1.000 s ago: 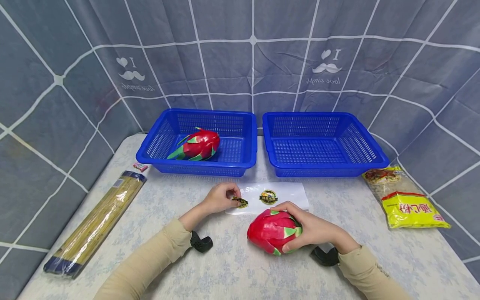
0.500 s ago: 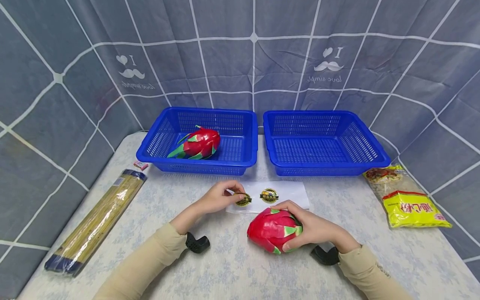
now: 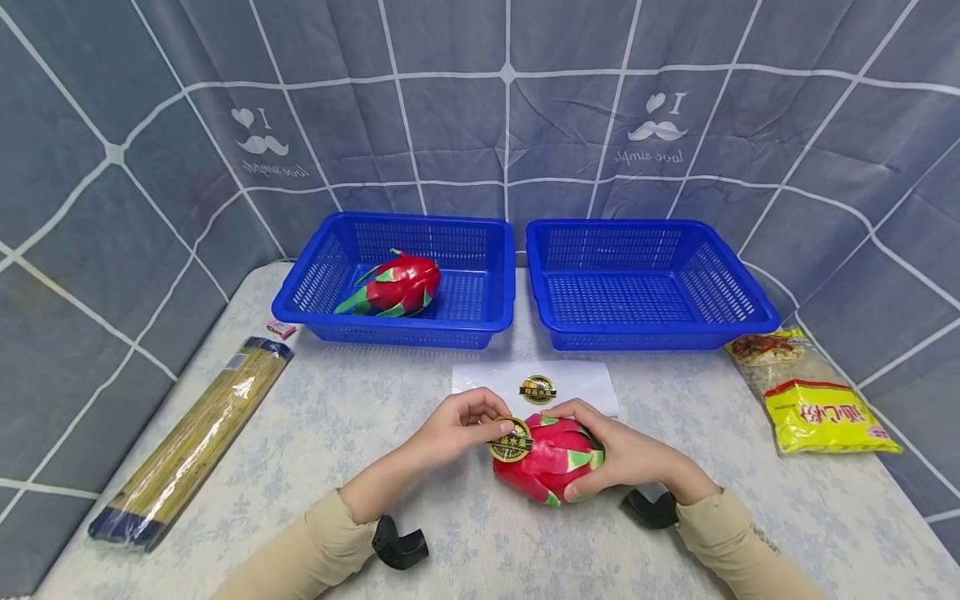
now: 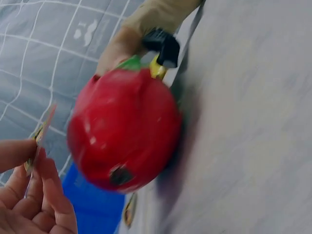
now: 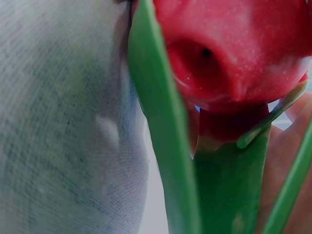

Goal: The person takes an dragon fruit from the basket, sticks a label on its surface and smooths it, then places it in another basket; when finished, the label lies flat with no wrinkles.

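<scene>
My left hand (image 3: 465, 429) pinches a round black-and-gold sticker (image 3: 512, 442) between thumb and finger. In the head view the sticker overlaps the left end of a red dragon fruit (image 3: 551, 467), while the left wrist view has a gap between the sticker and the fruit (image 4: 124, 131). My right hand (image 3: 626, 454) grips that fruit from its right side, fingers over the top and thumb on the near side. Behind the hands lies a white backing sheet (image 3: 585, 387) bearing another such sticker (image 3: 537, 389). Green leaf tips (image 5: 229, 195) of the fruit fill the right wrist view.
A blue basket (image 3: 405, 332) at the back left holds another dragon fruit (image 3: 405, 283). Beside it stands a second blue basket (image 3: 652, 337). A long pack of dry sticks (image 3: 195, 442) lies left, with a small pink packet (image 3: 281, 329). A yellow food bag (image 3: 817, 408) lies right.
The left hand has peeled the left sticker off the backing sheet and brought it right and nearer, over to the dragon fruit. The right hand and the fruit have stayed in place.
</scene>
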`<state>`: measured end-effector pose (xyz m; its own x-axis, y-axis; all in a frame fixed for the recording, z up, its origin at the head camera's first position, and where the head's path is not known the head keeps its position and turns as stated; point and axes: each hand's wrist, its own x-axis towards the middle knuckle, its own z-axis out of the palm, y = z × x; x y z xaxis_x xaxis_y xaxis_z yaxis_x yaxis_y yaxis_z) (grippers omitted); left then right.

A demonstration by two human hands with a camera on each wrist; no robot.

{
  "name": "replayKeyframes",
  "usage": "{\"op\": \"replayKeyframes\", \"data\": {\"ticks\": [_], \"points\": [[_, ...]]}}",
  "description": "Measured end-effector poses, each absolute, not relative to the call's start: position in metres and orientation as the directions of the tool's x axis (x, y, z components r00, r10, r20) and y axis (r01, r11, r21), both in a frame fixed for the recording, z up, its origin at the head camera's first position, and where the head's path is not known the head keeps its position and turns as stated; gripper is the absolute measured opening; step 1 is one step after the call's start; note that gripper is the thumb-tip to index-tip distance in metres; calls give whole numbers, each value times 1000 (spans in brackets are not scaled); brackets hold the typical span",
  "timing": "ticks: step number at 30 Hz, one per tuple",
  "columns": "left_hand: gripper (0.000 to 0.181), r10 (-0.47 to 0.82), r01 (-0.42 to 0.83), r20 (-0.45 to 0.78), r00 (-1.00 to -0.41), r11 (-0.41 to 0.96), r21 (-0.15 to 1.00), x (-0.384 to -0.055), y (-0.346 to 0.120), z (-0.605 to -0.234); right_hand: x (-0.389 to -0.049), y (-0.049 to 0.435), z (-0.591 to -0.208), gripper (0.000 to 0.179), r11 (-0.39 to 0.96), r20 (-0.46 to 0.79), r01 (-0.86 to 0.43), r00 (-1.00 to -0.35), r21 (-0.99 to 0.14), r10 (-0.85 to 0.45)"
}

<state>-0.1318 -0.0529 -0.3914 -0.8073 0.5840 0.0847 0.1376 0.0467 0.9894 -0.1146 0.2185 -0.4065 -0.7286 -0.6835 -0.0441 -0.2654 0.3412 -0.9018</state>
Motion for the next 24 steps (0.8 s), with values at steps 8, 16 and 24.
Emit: {"op": "replayKeyframes", "data": {"ticks": [8,16,24], "points": [[15,547,112,83,-833,20,994,-119,-45,-404,-114,219,-407,75,344,-62,-242,-732,-907,-678],[19,474,183,139,-869,46,982,-111,-39,-410,-114,218,-406,75,350,-64,-245,-732,-904,-678],[27,433,288,225,-873,84,954,-106,-38,-414,-109,216,-397,82,425,-61,-315,-740,-849,-669]]}}
